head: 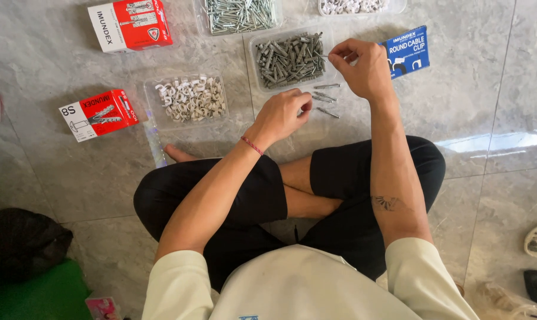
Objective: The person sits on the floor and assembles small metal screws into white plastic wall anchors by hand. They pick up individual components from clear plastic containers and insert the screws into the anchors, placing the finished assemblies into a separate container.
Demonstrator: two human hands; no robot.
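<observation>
The right hand [363, 68] pinches a thin silver screw [323, 56] over the clear plastic tray of grey wall plugs [290, 59]. Just below that tray, the left hand [283, 114] has its grip closed on something too small to tell, beside loose grey plugs [325, 98] on the grey tiled floor [470, 118].
</observation>
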